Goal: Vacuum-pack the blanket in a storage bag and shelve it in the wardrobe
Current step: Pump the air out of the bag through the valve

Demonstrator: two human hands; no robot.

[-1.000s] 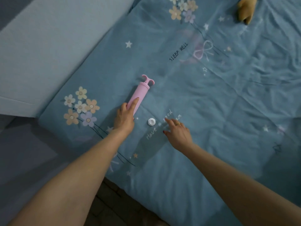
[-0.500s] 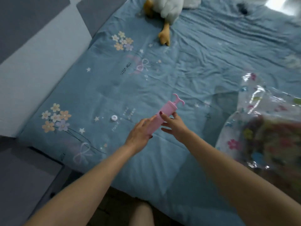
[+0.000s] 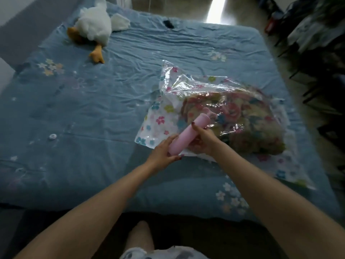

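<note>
Since a second ago the pink hand pump (image 3: 188, 134) has left the bedspread and crossed to the right, and both hands now hold it in the air over the near edge of the storage bag (image 3: 220, 116). Back then only the left hand was on it, beside the small white cap (image 3: 52, 136) — that cap still lies on the bed (image 3: 74, 113), now well apart to the left. At the barrel's lower end the left hand (image 3: 164, 153) curls its fingers around the pump; the right hand (image 3: 203, 140) grips it higher up, thumb laid along the barrel. Its handle end points away towards the bag, blurred and hard to make out against the pattern behind it. Inside the clear, flower-printed bag sits the folded floral blanket (image 3: 239, 120), smeared by glare and crinkled plastic, so its folds cannot be read. Whether the bag's mouth is sealed cannot be told, and no valve can be made out. A white plush duck (image 3: 94, 25) lies at the far left corner of the bed, its head out of sight. Dim, blurred clutter fills the right edge of the view — nothing there is clear enough to name.
</note>
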